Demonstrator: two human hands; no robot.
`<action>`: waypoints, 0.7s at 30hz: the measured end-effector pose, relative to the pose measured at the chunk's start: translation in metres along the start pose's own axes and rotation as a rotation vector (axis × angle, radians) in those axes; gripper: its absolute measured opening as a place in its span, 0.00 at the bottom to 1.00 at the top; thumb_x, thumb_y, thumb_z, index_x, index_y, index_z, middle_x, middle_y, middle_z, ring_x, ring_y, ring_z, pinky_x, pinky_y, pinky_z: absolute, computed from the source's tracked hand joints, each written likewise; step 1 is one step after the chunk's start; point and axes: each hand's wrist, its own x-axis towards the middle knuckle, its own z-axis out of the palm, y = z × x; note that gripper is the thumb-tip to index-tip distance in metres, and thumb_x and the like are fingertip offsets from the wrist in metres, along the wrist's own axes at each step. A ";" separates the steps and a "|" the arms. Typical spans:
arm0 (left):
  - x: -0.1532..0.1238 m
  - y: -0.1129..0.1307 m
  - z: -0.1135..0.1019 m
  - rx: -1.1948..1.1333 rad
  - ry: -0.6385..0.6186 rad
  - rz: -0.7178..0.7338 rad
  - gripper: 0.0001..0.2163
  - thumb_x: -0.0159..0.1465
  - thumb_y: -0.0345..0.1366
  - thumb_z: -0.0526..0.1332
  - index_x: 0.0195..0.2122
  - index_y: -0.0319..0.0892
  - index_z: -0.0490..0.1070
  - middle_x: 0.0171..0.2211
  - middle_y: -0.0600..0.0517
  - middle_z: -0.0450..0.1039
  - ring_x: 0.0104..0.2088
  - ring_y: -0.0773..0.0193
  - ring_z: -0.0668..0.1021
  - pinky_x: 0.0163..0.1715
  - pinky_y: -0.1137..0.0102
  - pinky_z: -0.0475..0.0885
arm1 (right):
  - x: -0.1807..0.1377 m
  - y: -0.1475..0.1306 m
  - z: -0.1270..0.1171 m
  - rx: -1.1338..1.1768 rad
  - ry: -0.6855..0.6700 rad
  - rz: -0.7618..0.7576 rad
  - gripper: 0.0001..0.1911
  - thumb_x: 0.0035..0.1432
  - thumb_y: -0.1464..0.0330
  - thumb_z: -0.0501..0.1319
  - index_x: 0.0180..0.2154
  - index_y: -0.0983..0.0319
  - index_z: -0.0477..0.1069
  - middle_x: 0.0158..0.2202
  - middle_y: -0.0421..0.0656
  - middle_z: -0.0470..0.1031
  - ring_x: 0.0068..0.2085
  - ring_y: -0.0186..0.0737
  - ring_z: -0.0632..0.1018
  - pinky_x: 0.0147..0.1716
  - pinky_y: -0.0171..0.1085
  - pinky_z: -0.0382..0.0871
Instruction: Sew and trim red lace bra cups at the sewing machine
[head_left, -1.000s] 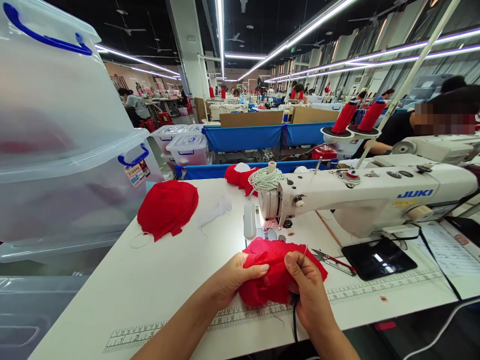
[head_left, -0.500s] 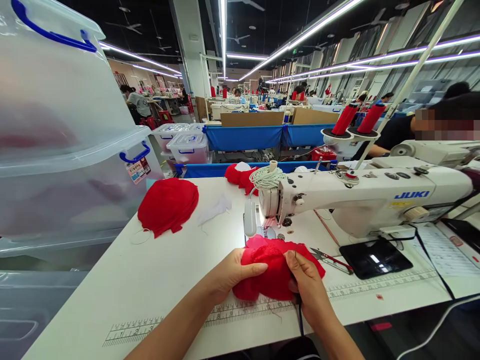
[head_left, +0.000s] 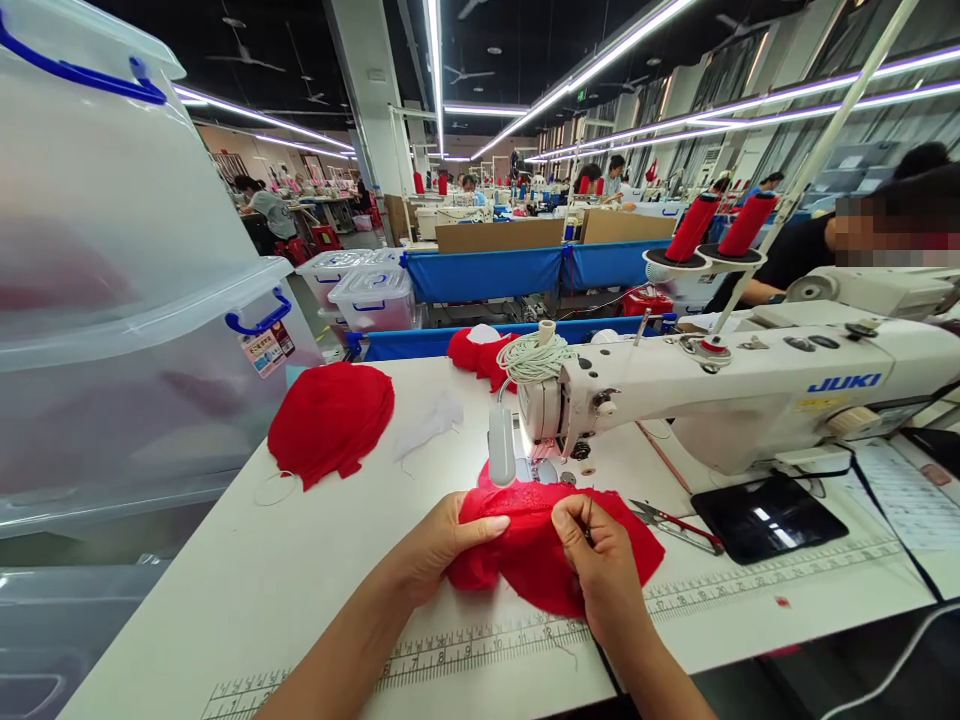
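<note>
A red fabric piece (head_left: 536, 575) with a textured, lace-like strip along its upper part is stretched between my hands, just in front of the sewing machine (head_left: 675, 375). My left hand (head_left: 439, 540) grips its left side, thumb lying on top. With finger and thumb, my right hand (head_left: 604, 560) pinches the cloth right of the middle. A thin dark object, too small to name, shows between the right fingers. Beside that hand lie thread snips (head_left: 679, 527) with red on the handle. The machine's needle area is partly hidden behind a small white lamp (head_left: 502, 445).
A stack of red fabric pieces (head_left: 330, 420) lies left on the table, near a sheer white scrap (head_left: 430, 425). More red pieces (head_left: 480, 355) sit behind the machine. A black tablet-like device (head_left: 769, 518) rests right. Clear plastic bins (head_left: 142, 400) tower at left. A co-worker (head_left: 795, 250) sits at right.
The red fabric has opened out wider, its lower edge hanging further toward me. Both hands have shifted slightly left, still gripping it. The camera view has turned a little.
</note>
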 end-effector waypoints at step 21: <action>0.013 -0.015 0.004 -0.116 0.145 -0.083 0.14 0.45 0.40 0.73 0.22 0.36 0.73 0.17 0.53 0.70 0.17 0.71 0.69 0.18 0.76 0.65 | 0.001 -0.001 0.005 -0.098 -0.034 0.041 0.12 0.53 0.61 0.57 0.24 0.62 0.67 0.19 0.35 0.53 0.22 0.31 0.54 0.20 0.33 0.50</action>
